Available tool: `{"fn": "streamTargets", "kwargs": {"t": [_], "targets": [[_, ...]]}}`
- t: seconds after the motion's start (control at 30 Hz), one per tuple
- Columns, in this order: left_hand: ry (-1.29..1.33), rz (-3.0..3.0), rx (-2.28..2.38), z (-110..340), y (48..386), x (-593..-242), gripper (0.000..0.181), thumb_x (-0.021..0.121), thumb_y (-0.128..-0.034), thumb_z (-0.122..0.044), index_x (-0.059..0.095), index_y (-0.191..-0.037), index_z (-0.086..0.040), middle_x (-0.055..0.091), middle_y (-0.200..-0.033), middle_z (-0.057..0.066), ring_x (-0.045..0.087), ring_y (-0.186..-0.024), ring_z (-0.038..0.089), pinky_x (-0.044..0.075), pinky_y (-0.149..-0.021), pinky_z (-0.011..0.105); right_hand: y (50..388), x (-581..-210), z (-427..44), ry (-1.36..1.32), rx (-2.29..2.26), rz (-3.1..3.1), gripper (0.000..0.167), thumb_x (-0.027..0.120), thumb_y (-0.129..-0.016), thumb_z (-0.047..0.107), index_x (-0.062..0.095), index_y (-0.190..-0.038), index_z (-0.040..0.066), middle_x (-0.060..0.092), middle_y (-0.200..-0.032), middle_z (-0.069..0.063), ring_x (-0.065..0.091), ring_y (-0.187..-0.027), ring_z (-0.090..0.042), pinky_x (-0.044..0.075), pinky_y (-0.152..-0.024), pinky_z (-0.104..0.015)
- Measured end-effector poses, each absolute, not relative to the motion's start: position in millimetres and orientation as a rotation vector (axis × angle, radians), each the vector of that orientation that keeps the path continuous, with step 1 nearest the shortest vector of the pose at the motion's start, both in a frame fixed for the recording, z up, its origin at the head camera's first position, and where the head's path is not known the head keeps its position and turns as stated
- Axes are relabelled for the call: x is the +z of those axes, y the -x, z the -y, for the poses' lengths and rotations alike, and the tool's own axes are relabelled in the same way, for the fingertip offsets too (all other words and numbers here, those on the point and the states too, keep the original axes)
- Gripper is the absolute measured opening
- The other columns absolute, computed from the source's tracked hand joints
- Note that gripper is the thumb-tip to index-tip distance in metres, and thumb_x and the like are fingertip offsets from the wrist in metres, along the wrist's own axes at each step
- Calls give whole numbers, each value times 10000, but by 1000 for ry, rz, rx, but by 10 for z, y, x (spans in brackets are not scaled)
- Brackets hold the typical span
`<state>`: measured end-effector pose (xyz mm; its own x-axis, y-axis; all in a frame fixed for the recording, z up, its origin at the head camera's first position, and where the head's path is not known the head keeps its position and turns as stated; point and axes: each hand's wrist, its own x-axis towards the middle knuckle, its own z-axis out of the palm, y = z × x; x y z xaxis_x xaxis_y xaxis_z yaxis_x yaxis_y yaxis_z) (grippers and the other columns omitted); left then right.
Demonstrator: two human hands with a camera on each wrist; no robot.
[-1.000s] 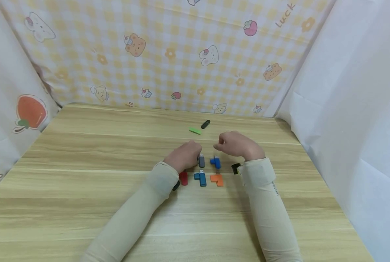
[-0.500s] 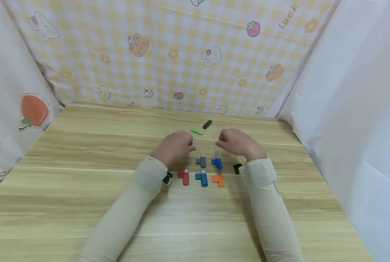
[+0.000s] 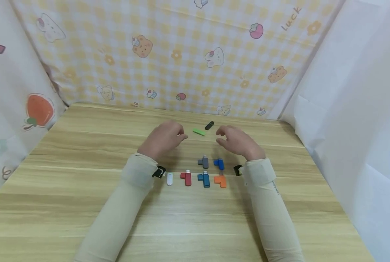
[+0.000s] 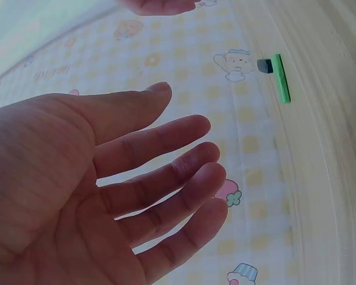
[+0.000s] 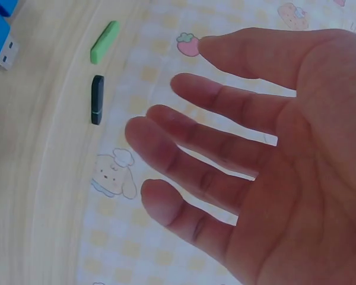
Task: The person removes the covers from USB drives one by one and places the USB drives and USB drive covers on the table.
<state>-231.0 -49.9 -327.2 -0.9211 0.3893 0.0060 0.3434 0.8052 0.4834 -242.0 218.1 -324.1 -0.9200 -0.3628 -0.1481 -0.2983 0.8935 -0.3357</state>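
Observation:
My left hand [image 3: 164, 140] hovers above the table, its fingers relaxed and spread in the left wrist view, with nothing held. Across from it, my right hand [image 3: 238, 142] is likewise loose and holds nothing. Between and below the hands lie a grey USB stick [image 3: 205, 162] and a blue USB stick [image 3: 220, 165]. A row nearer to me has a white USB stick [image 3: 170, 179], a red one [image 3: 188, 179], a teal one [image 3: 206, 180] and an orange one [image 3: 221, 181]. Farther back are a green stick [image 3: 199, 132] and a black stick [image 3: 209, 126], nearest to the right fingertips.
The wood-grain table [image 3: 83, 203] reaches back to a checked cloth [image 3: 181, 54] with cartoon prints. White cloth [image 3: 352, 109] hangs along the right side, and a printed cloth [image 3: 8, 109] along the left. Dark wrist straps show at both cuffs.
My left hand has drawn away from the grey USB stick, back and to the left, uncovering the red and white ones. The right hand's fingers have loosened; it stays in nearly the same place.

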Motion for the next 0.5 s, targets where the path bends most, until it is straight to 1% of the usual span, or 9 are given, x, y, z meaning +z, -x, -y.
{"fn": "streamTargets", "kwargs": {"t": [0.13, 0.33, 0.37, 0.5], "targets": [[-586, -2896, 745, 486, 2330, -3280, 271, 662, -1096, -249, 796, -1198, -36, 769, -1163, 109, 654, -955, 256, 591, -870, 390, 2462, -3257, -2130, 542, -442, -2858, 395, 601, -1106, 204, 621, -1447, 7, 638, -1459, -222, 605, -1345, -390, 526, -1129, -558], [-554, -2888, 743, 492, 2332, -3247, 261, 665, -1095, -247, 791, -1202, -46, 756, -1124, 87, 630, -922, 245, 555, -808, 358, 2676, -3314, -1968, 615, -280, -2835, 404, 607, -1101, 175, 620, -1460, -9, 668, -1422, -212, 648, -1300, -366, 550, -1113, -519], [-552, -2887, 743, 497, 2333, -3246, 260, 664, -1095, -247, 791, -1201, -47, 755, -1125, 86, 629, -921, 243, 554, -806, 357, 2719, -3334, -1945, 620, -254, -2823, 409, 596, -1103, 167, 613, -1471, -10, 666, -1431, -211, 664, -1274, -363, 556, -1106, -512], [-561, -2890, 743, 505, 2336, -3254, 266, 662, -1097, -253, 795, -1193, -43, 762, -1149, 96, 639, -933, 245, 571, -829, 370, 2883, -3439, -1888, 634, -160, -2782, 427, 540, -1109, 128, 584, -1513, -4, 627, -1513, -203, 650, -1334, -362, 551, -1126, -504]]}}
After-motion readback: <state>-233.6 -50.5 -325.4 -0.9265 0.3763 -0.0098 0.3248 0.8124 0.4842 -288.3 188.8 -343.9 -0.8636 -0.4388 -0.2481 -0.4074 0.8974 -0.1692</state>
